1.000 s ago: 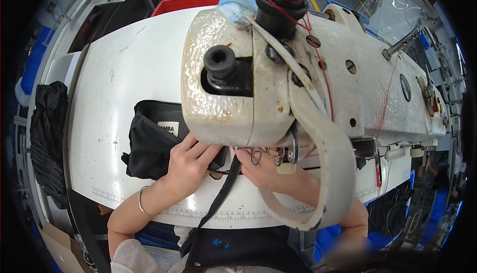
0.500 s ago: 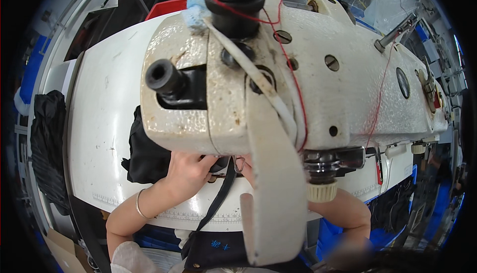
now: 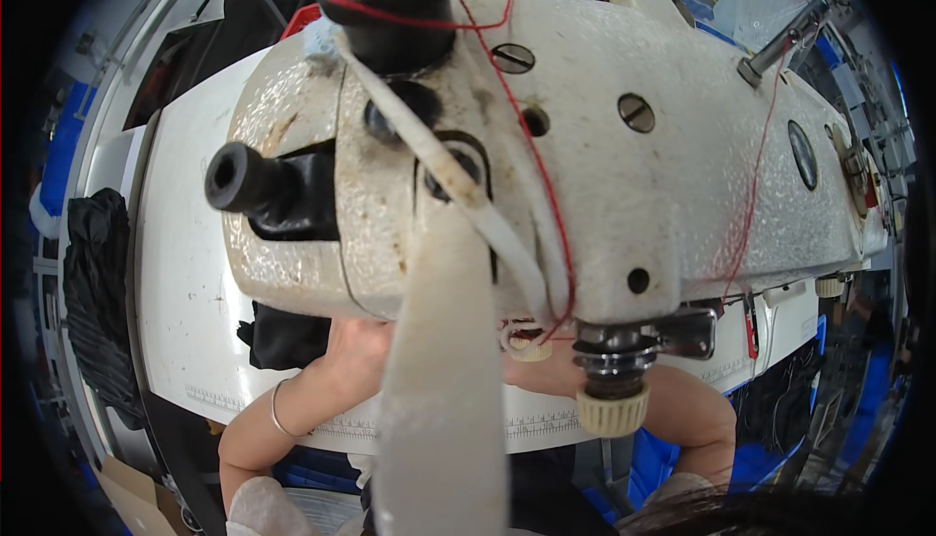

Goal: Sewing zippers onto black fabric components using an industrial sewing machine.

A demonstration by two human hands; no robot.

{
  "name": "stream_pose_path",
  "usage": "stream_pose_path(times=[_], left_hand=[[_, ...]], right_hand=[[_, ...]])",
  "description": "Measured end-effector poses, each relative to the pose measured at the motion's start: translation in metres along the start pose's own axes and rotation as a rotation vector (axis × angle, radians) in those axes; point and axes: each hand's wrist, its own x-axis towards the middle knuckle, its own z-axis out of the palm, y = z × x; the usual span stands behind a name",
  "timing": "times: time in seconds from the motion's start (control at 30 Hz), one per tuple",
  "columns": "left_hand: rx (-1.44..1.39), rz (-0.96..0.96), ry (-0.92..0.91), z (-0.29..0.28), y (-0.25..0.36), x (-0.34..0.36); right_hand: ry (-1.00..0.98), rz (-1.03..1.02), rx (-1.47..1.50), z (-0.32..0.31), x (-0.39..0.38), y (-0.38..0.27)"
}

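White worktop [image 3: 190, 278] carries a sewing machine [image 3: 595, 166]. Black fabric [image 3: 283, 338] lies on the worktop beside the left hand [image 3: 357, 351], partly hidden by the machine. Right hand [image 3: 548, 373] is likewise partly hidden. Fingers of both hands obscured; opening and grip cannot be determined. Silver bangle [image 3: 276, 411] present.

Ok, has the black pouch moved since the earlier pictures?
No, not visibly: the black pouch keeps its left end in place against the ruler markings; the rest is hidden.

No lettering can be read; the ruler scale [image 3: 346, 428] on the table [image 3: 185, 273], lower in the frame, shows marks too small.
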Motion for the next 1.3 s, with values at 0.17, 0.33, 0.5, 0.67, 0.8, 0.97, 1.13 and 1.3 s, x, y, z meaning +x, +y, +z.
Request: stream_pose_path(times=[0.17, 0.33, 0.5, 0.67, 0.8, 0.97, 1.13, 1.3], left_hand=[[0.017, -0.028, -0.032, 0.001, 0.001, -0.008], [0.026, -0.03, -0.056, 0.003, 0.001, -0.009], [0.037, -0.034, -0.079, 0.006, 0.001, -0.009], [0.047, -0.033, -0.098, 0.01, 0.002, -0.01], [0.205, 0.009, -0.082, 0.015, 0.002, -0.015], [0.107, 0.006, -0.071, 0.011, 0.01, -0.006], [0.103, 0.077, 0.005, 0.006, 0.01, -0.004], [0.262, 0.147, 0.032, 0.01, 0.011, -0.008]], right_hand=[[-0.028, 0.132, 0.323, -0.006, 0.003, -0.001], [-0.018, 0.154, 0.343, -0.012, 0.006, 0.001], [-0.104, 0.192, 0.399, -0.021, 0.009, 0.004], [-0.203, 0.076, 0.325, -0.003, 0.0, -0.002], [-0.096, 0.062, 0.335, -0.01, 0.007, 0.002], [0.072, 0.193, 0.228, -0.03, 0.017, 0.0], [0.164, 0.023, 0.091, -0.034, 0.023, 0.011], [-0.033, -0.001, 0.135, -0.013, 0.011, 0.001]])
